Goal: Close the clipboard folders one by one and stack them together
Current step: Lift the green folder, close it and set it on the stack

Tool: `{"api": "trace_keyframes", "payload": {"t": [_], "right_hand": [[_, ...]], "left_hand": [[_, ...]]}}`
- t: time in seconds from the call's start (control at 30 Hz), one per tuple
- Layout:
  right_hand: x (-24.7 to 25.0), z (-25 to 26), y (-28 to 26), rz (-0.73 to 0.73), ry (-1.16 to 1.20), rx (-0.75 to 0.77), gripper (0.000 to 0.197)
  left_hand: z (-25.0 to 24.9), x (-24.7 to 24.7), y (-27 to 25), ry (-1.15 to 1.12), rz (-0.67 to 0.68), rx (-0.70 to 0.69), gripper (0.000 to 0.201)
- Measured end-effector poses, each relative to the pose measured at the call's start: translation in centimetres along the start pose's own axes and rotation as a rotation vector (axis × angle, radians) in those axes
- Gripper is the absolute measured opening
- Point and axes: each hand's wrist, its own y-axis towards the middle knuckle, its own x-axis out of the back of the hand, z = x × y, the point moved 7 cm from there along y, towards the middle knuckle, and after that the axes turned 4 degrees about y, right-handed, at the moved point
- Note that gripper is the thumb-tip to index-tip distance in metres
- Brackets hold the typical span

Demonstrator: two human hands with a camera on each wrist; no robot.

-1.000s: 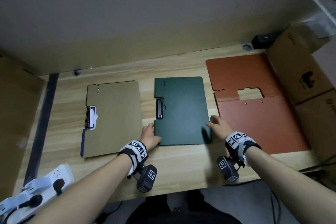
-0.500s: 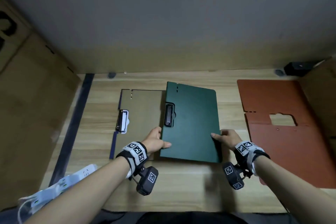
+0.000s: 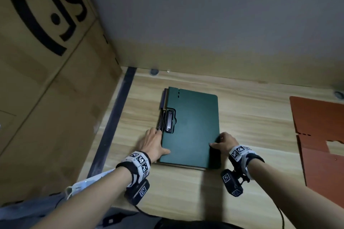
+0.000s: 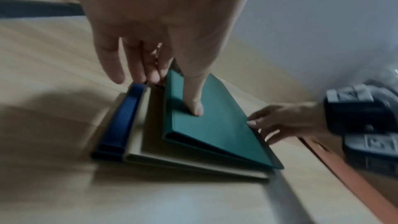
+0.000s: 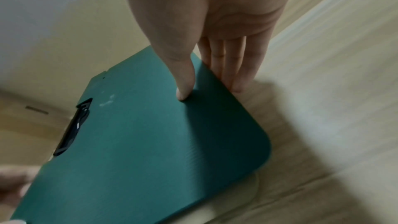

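A closed dark green clipboard folder (image 3: 191,128) (image 4: 206,125) (image 5: 140,142) lies on a tan folder (image 4: 150,151) (image 5: 234,198), of which little shows from above. A blue folder (image 4: 120,125) (image 3: 163,98) pokes out at their left. My left hand (image 3: 152,143) (image 4: 150,57) holds the green folder's left edge, thumb on the cover, fingers by its black clip (image 3: 169,121). My right hand (image 3: 223,142) (image 5: 204,57) pinches the right edge, thumb on top and fingers down the side. An orange folder (image 3: 320,135) lies open at the far right.
A large cardboard box (image 3: 46,80) stands along the left, with a dark strip (image 3: 111,122) at its foot. The wall closes off the back of the wooden table (image 3: 251,126). Something white (image 3: 83,186) lies at the near left edge.
Both hands carried the green folder leftward and set it over the tan folder, which was bare a second ago. My head turned left, so the orange folder sits at the frame's right edge.
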Motion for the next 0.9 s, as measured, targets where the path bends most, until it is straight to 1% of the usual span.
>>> {"api": "trace_keyframes", "payload": {"t": [0.07, 0.13, 0.2, 0.27, 0.33, 0.4, 0.47, 0.5, 0.6, 0.7, 0.73, 0.83, 0.9], "right_hand": [[-0.7, 0.1, 0.6, 0.012, -0.080, -0.011, 0.050], [-0.9, 0.1, 1.0, -0.004, -0.113, -0.024, 0.051], [-0.8, 0.6, 1.0, -0.032, -0.134, -0.031, 0.050], [-0.4, 1.0, 0.7, -0.065, -0.115, -0.022, 0.046], [-0.4, 1.2, 1.2, -0.087, -0.036, -0.023, 0.041], [-0.4, 1.4, 1.1, -0.092, 0.047, -0.038, 0.044], [-0.6, 1.1, 1.3, -0.085, 0.079, -0.055, 0.044], [-0.7, 0.9, 1.4, -0.077, 0.073, -0.051, 0.041], [-0.4, -0.2, 1.3, -0.104, 0.062, -0.060, 0.033], [0.4, -1.7, 0.4, -0.162, 0.085, -0.096, 0.016], [0.7, -2.3, 0.0, -0.178, 0.090, -0.117, 0.013], [1.9, -4.1, -0.8, -0.231, 0.125, -0.176, 0.012], [2.7, -4.8, -1.2, -0.242, 0.145, -0.187, 0.014]], "left_hand": [[0.2, -0.1, 0.5, 0.017, -0.032, -0.025, 0.097], [0.7, -0.2, 1.2, -0.093, -0.021, 0.006, 0.107], [1.5, -0.4, 2.1, -0.273, 0.051, 0.102, 0.108], [2.0, -0.7, 2.8, -0.403, 0.112, 0.169, 0.103], [2.1, -1.1, 3.9, -0.404, 0.145, 0.190, 0.089], [2.1, -1.2, 4.3, -0.412, 0.146, 0.221, 0.078], [2.0, -1.5, 4.8, -0.432, 0.131, 0.248, 0.069], [1.9, -1.8, 5.1, -0.453, 0.129, 0.256, 0.068], [1.0, -2.7, 5.1, -0.498, 0.122, 0.267, 0.079], [-0.4, -3.6, 5.1, -0.512, 0.114, 0.262, 0.077], [-0.9, -3.9, 5.1, -0.521, 0.117, 0.260, 0.077], [-2.8, -4.4, 4.9, -0.503, 0.108, 0.243, 0.076], [-4.0, -4.6, 4.8, -0.473, 0.101, 0.221, 0.074]]}}
